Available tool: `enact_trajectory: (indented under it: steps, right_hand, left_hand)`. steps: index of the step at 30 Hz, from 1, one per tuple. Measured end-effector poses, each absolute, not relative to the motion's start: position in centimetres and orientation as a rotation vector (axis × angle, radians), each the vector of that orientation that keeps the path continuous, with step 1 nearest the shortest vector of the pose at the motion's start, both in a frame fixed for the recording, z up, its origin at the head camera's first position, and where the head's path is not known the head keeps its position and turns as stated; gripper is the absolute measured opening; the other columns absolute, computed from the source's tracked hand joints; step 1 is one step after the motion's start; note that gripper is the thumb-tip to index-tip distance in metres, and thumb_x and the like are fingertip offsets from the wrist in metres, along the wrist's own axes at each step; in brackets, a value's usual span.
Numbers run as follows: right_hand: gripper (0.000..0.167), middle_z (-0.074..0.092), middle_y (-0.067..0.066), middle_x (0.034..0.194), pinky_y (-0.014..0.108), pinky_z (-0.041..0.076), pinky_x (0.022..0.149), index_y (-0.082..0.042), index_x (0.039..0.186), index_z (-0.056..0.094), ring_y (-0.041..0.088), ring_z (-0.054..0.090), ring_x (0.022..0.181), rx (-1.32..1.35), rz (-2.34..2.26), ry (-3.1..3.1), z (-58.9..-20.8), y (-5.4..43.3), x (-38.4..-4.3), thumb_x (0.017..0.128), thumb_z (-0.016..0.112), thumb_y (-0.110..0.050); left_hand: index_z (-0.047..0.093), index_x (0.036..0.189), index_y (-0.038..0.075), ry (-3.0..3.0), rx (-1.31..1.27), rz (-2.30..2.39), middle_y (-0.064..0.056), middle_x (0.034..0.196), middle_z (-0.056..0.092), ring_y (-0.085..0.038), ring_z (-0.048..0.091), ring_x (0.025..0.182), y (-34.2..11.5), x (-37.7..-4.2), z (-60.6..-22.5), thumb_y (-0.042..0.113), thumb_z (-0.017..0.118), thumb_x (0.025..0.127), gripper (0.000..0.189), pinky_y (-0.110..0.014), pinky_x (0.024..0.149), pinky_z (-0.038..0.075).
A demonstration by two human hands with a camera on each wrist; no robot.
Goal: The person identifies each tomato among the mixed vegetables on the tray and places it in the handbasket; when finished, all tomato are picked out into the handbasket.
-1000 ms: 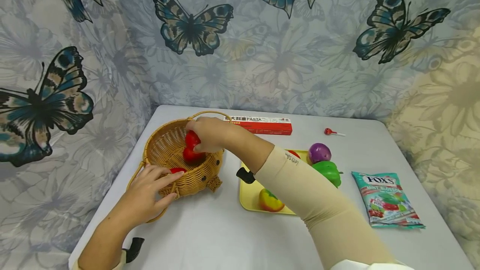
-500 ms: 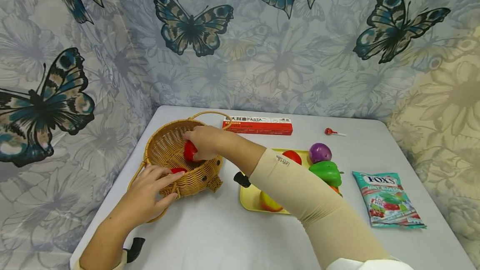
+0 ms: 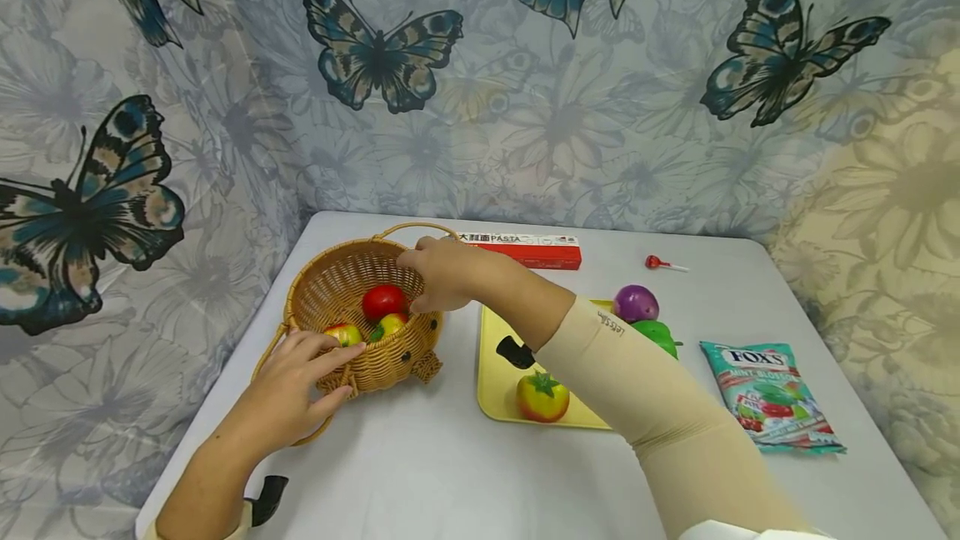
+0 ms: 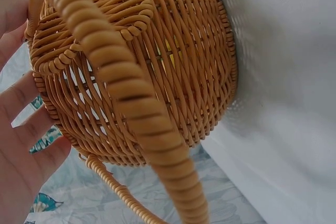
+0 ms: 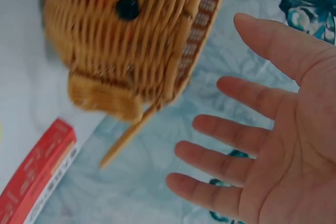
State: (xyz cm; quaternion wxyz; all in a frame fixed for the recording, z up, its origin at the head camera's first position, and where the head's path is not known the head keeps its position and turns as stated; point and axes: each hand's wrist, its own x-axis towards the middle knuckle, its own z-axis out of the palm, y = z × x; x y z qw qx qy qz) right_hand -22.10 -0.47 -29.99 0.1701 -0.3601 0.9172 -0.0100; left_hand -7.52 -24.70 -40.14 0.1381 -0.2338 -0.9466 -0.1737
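A woven wicker basket (image 3: 367, 365) with loop handles stands on the left of the table. Inside lie a red round toy fruit (image 3: 385, 302), a yellow-and-red one (image 3: 390, 326) and another red-and-yellow one (image 3: 343, 334) partly hidden by fingers. My left hand (image 3: 296, 390) rests on the near left rim; its fingers (image 4: 50, 156) reach along the rim in the left wrist view. Over the basket's right rim hovers my right hand (image 3: 450, 273), holding nothing. Its fingers (image 5: 220, 161) are spread and straight in the right wrist view, apart from the wicker.
A yellow tray (image 3: 491, 390) with a red-and-yellow toy fruit (image 3: 543, 397) lies mid-table, partly under the right sleeve. Near it are a purple ball-shaped toy (image 3: 636, 303) and green toy pepper (image 3: 656, 335). Further out lie a pasta box (image 3: 536, 256), lollipop (image 3: 656, 262) and candy bag (image 3: 772, 398).
My right hand has let go of a red toy fruit inside the basket and lifted up to the right, fingers spread. The left hand has stayed on the rim.
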Motion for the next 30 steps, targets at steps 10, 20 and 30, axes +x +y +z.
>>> enact_trajectory:
  steps: [10,20,30]
  right_hand:
    - [0.072,0.036,0.009,0.163,0.052,0.035,0.124,-0.024,0.156,0.043,0.032,0.035,0.15,-0.867,-0.05,2.608,-30.9,5.1,-22.9,0.093,0.074,-0.044]
    - [0.071,0.042,0.008,0.158,0.058,0.043,0.117,-0.024,0.154,0.046,0.031,0.043,0.144,-0.656,-0.116,2.599,-33.1,10.7,-23.4,0.092,0.075,-0.044]
    - [0.072,0.038,0.016,0.161,0.064,0.036,0.119,-0.018,0.154,0.046,0.039,0.037,0.147,-0.509,-0.15,2.573,-35.9,16.5,-23.6,0.093,0.075,-0.04]
  left_hand:
    - [0.068,0.136,0.024,-2.736,-0.669,-0.494,-0.004,0.117,0.064,-0.028,0.055,0.116,-24.8,-7.5,-40.0,0.02,0.086,0.082,0.057,-0.068,0.117,0.033]
    - [0.067,0.137,0.026,-2.734,-0.668,-0.516,-0.003,0.117,0.064,-0.028,0.055,0.116,-24.7,-7.3,-40.1,0.019,0.086,0.082,0.059,-0.068,0.117,0.033]
    - [0.068,0.137,0.025,-2.733,-0.679,-0.506,-0.004,0.117,0.064,-0.029,0.055,0.116,-24.3,-7.4,-40.1,0.02,0.087,0.081,0.059,-0.068,0.117,0.034]
